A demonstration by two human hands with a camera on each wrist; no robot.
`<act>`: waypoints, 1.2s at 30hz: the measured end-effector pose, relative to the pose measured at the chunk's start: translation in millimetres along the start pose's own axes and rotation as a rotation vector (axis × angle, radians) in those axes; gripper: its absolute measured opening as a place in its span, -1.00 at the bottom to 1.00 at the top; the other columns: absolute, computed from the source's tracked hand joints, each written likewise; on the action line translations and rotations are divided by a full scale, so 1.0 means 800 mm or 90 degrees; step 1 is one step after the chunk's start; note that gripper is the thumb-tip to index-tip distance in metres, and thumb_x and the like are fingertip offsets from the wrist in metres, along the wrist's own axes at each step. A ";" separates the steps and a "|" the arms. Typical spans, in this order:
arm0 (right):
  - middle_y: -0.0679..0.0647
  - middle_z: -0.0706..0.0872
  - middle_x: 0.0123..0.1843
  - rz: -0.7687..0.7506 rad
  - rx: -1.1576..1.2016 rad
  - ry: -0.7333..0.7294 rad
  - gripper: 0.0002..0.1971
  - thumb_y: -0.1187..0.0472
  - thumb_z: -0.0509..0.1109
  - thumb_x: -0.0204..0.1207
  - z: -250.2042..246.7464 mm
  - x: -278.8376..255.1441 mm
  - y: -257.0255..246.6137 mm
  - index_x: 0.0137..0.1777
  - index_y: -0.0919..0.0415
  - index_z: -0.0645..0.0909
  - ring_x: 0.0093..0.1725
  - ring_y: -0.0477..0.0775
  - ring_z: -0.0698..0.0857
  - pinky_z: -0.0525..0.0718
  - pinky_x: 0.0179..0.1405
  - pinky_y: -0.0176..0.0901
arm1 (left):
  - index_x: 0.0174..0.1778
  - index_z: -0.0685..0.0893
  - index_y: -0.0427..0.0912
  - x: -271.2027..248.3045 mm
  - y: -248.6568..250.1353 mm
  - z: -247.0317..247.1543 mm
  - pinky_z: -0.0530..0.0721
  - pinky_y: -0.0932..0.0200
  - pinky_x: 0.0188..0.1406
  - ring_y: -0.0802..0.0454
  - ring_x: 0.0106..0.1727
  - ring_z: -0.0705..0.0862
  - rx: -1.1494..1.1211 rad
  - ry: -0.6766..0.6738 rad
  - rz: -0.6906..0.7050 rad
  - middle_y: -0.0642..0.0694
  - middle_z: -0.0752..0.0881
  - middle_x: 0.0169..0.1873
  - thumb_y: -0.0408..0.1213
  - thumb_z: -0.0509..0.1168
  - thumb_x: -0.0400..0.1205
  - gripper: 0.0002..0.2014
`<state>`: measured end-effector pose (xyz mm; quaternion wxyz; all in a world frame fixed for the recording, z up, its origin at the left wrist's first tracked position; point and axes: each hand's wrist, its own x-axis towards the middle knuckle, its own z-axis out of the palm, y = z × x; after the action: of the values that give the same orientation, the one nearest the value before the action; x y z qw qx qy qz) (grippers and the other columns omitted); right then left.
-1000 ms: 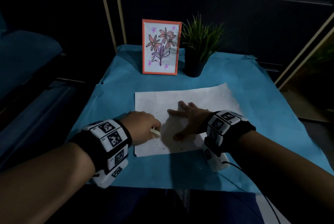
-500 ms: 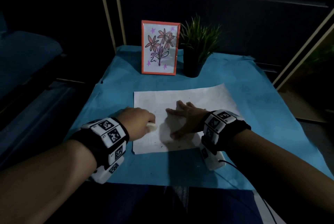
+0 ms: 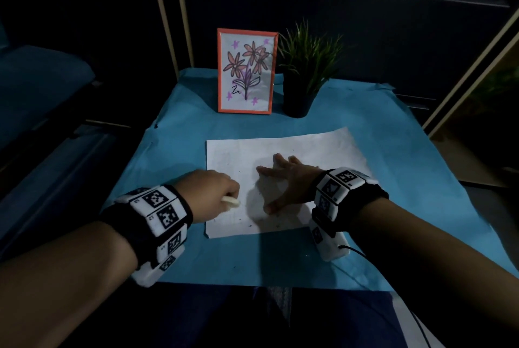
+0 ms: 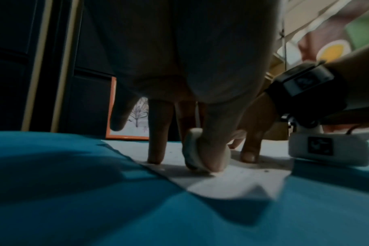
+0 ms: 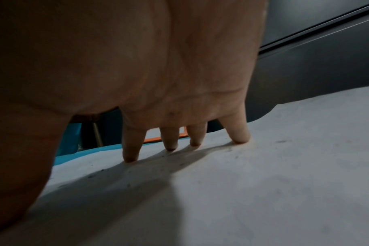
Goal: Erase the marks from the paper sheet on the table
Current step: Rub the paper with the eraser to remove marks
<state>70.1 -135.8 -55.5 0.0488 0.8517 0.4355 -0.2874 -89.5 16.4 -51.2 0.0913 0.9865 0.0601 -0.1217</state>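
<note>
The thin white paper sheet (image 3: 283,176) could wrinkle or tear if the small white oval eraser (image 3: 231,201) is dragged hard near its unpinned left edge. The sheet lies flat on the blue-covered bench (image 3: 179,151). The left hand (image 3: 209,190) pinches the eraser, pressing it on the sheet's near-left part. The right hand (image 3: 292,179), fingers spread straight, presses the sheet just right of it.

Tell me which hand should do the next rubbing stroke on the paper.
Left. The left hand already pinches the eraser, its tip on the paper sheet. The right hand lies flat with fingers spread, likely steadying the sheet.
</note>
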 end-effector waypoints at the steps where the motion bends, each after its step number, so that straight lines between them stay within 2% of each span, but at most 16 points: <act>1: -0.21 -0.27 0.69 0.001 -0.001 0.001 -0.01 -0.40 0.47 0.24 0.001 0.001 0.000 0.56 -0.49 -0.09 0.68 0.07 -0.26 -0.02 0.55 0.51 | -0.05 0.66 0.06 -0.004 0.001 0.001 0.62 0.07 0.04 0.04 -0.03 0.63 -0.004 -0.017 0.008 0.14 0.66 -0.09 -0.08 0.31 0.63 -0.93; 5: -0.18 -0.29 0.69 0.006 -0.004 0.001 0.00 -0.42 0.46 0.22 0.002 0.004 0.001 0.56 -0.50 -0.11 0.68 0.07 -0.27 -0.02 0.55 0.50 | -0.02 0.67 0.11 -0.006 -0.001 -0.001 0.61 0.10 0.04 0.06 -0.01 0.64 -0.008 -0.016 0.007 0.17 0.66 -0.08 0.01 0.30 0.64 -0.88; 8: -0.17 -0.30 0.69 0.005 -0.005 -0.003 0.00 -0.42 0.46 0.22 0.001 0.004 0.001 0.56 -0.49 -0.11 0.68 0.08 -0.27 -0.02 0.55 0.51 | 0.04 0.65 0.02 0.002 0.001 0.000 0.59 0.08 0.05 -0.02 0.02 0.64 0.002 0.031 -0.019 0.09 0.66 -0.02 0.01 0.22 0.69 -0.80; 14: -0.18 -0.31 0.69 0.007 -0.005 -0.004 0.00 -0.41 0.45 0.23 0.002 0.001 0.000 0.56 -0.49 -0.11 0.67 0.08 -0.28 -0.03 0.55 0.52 | 0.01 0.67 0.13 -0.009 -0.001 0.008 0.60 0.12 0.05 0.06 0.00 0.63 -0.009 -0.018 0.036 0.21 0.58 -0.13 -0.02 0.31 0.63 -0.90; 19: -0.17 -0.30 0.69 0.006 -0.002 -0.004 0.00 -0.41 0.46 0.23 0.000 0.002 0.000 0.56 -0.49 -0.10 0.68 0.08 -0.27 -0.02 0.55 0.50 | -0.01 0.64 0.08 -0.003 -0.001 0.009 0.60 0.07 0.06 0.01 0.00 0.64 -0.021 0.030 0.000 0.19 0.56 -0.14 0.02 0.24 0.67 -0.85; 22: -0.18 -0.30 0.69 0.007 0.004 -0.005 0.00 -0.41 0.47 0.22 0.001 0.003 0.001 0.55 -0.51 -0.10 0.68 0.08 -0.27 -0.02 0.55 0.50 | -0.03 0.66 0.14 -0.010 0.004 0.009 0.59 0.08 0.10 0.06 -0.01 0.64 -0.004 -0.011 0.038 0.21 0.59 -0.15 -0.01 0.30 0.62 -0.92; 25: -0.19 -0.30 0.69 0.007 -0.001 -0.004 0.00 -0.43 0.46 0.21 0.002 0.004 0.002 0.55 -0.51 -0.11 0.68 0.08 -0.28 -0.01 0.54 0.51 | 0.01 0.68 0.18 -0.014 0.002 0.006 0.59 0.10 0.12 0.09 0.01 0.65 0.000 -0.053 0.041 0.18 0.69 -0.06 -0.02 0.33 0.59 -0.89; 28: -0.18 -0.29 0.69 0.008 0.001 -0.002 0.00 -0.42 0.46 0.22 0.002 0.004 0.001 0.56 -0.50 -0.10 0.68 0.08 -0.28 -0.01 0.55 0.50 | 0.02 0.65 0.14 -0.009 0.004 0.004 0.60 0.07 0.12 0.02 0.05 0.66 -0.017 -0.003 0.005 0.15 0.70 -0.01 0.02 0.27 0.63 -0.87; 30: -0.16 -0.29 0.69 0.006 -0.005 -0.001 0.00 -0.41 0.46 0.23 0.001 0.004 0.001 0.56 -0.49 -0.10 0.68 0.09 -0.27 0.01 0.56 0.49 | 0.04 0.63 0.10 -0.007 0.009 0.006 0.53 0.08 0.17 0.02 0.08 0.64 0.013 0.018 0.008 0.13 0.67 0.02 0.01 0.23 0.67 -0.86; 33: -0.16 -0.28 0.69 0.002 -0.005 0.004 -0.01 -0.39 0.46 0.25 0.002 0.001 0.000 0.57 -0.47 -0.10 0.68 0.09 -0.27 0.01 0.56 0.47 | 0.05 0.65 0.14 -0.009 0.009 0.006 0.49 0.05 0.23 0.05 0.08 0.65 0.040 -0.025 0.038 0.17 0.68 0.00 -0.02 0.27 0.63 -0.87; 36: -0.17 -0.29 0.69 0.000 -0.003 0.001 -0.01 -0.39 0.46 0.25 0.002 0.001 0.000 0.57 -0.47 -0.10 0.68 0.09 -0.27 0.01 0.55 0.50 | 0.06 0.64 0.18 -0.011 0.006 -0.002 0.47 0.00 0.26 0.08 0.08 0.66 0.062 -0.067 0.041 0.19 0.70 -0.01 0.04 0.25 0.62 -0.84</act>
<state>70.1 -135.5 -57.0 0.0505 0.8517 0.4365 -0.2857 -97.2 10.9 -46.8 0.0500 0.9835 0.0175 -0.1731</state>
